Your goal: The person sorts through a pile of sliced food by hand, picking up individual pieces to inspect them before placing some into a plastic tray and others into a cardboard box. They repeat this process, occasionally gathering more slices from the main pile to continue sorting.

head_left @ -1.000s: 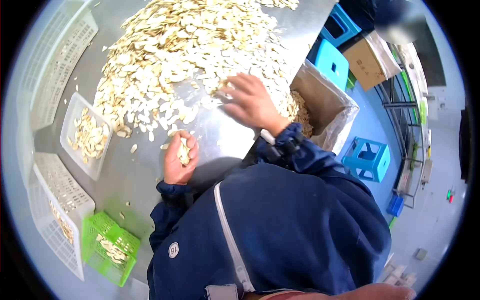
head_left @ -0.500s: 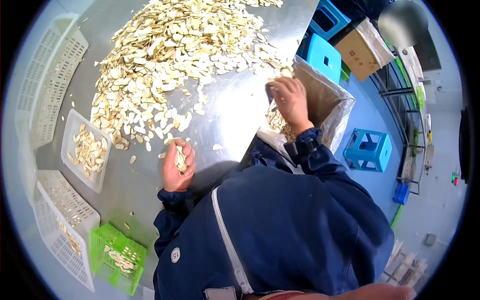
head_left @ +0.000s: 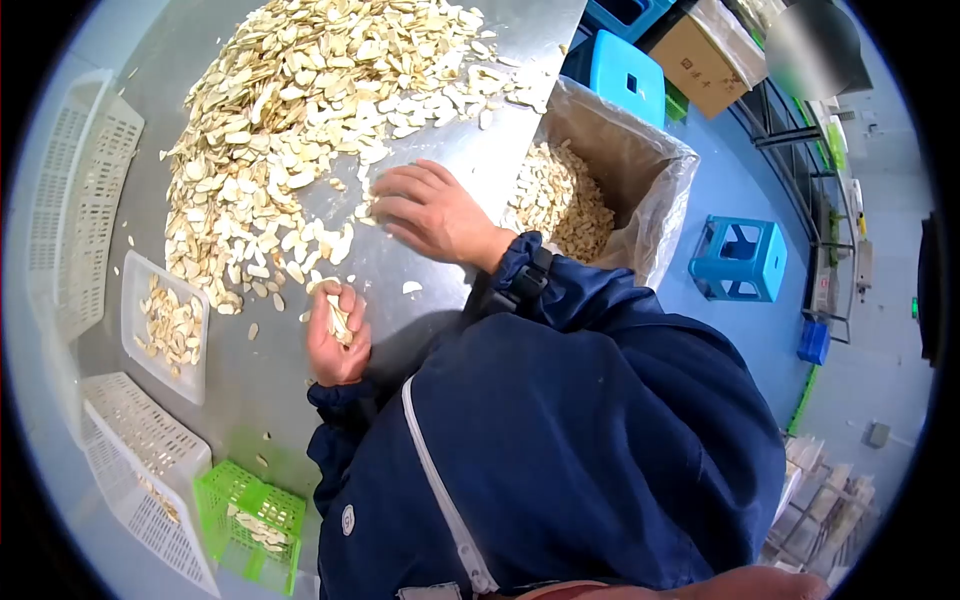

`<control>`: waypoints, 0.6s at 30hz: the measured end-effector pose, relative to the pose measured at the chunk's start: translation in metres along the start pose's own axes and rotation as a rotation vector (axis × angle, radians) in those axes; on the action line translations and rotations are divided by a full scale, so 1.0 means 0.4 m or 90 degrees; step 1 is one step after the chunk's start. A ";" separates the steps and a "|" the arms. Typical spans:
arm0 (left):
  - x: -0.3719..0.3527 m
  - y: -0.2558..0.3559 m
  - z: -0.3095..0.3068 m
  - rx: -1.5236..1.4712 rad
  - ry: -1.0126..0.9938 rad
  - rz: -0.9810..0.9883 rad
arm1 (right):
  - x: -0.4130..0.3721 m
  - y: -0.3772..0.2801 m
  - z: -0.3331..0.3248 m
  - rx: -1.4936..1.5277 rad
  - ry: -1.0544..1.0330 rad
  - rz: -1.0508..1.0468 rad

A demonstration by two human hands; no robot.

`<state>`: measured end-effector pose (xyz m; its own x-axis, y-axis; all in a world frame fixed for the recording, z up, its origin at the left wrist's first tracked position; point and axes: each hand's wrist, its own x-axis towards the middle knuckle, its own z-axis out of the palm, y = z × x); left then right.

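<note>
A large heap of pale, thin dried slices (head_left: pixel 290 110) with brownish edges covers the far part of the metal table (head_left: pixel 400 335). My left hand (head_left: pixel 337 338) rests near the heap's lower edge, its fingers curled around several slices. Over the table to its right, my right hand (head_left: pixel 435 213) reaches palm down with fingers stretched toward loose slices; I see nothing held in it. Beside my right forearm, a lined box (head_left: pixel 640 190) below the table's edge contains many slices.
On the left stand a shallow white tray (head_left: pixel 200 345) of slices, white perforated baskets (head_left: pixel 125 165) and a green basket (head_left: pixel 215 490) with slices. Blue stools (head_left: pixel 745 258) and a cardboard box (head_left: pixel 700 65) are on the right, near a dark rack (head_left: pixel 785 135).
My right hand has moved left from above the lined box to over the table. My left hand stays curled around its slices. The whole view has shifted slightly.
</note>
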<state>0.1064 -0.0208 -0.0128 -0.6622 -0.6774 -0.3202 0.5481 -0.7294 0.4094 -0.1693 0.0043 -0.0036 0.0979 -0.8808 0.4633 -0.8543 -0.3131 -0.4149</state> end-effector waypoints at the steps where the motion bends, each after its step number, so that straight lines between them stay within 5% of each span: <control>1: 0.004 -0.002 0.000 -0.004 -0.008 0.001 | -0.009 0.014 -0.005 -0.008 0.009 0.017; 6: 0.005 -0.002 -0.003 -0.011 -0.027 0.002 | -0.048 0.031 -0.052 -0.005 -0.002 0.026; 11: 0.001 -0.003 -0.010 -0.061 -0.045 0.006 | -0.034 -0.083 0.003 0.139 -0.144 -0.157; 18: -0.003 -0.006 -0.005 -0.063 -0.036 -0.004 | 0.050 0.024 0.021 -0.066 -0.031 -0.005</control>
<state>0.1071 -0.0186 -0.0151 -0.6923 -0.6681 -0.2728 0.5898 -0.7417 0.3195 -0.1712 -0.0192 -0.0049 0.1272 -0.8957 0.4260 -0.9012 -0.2838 -0.3276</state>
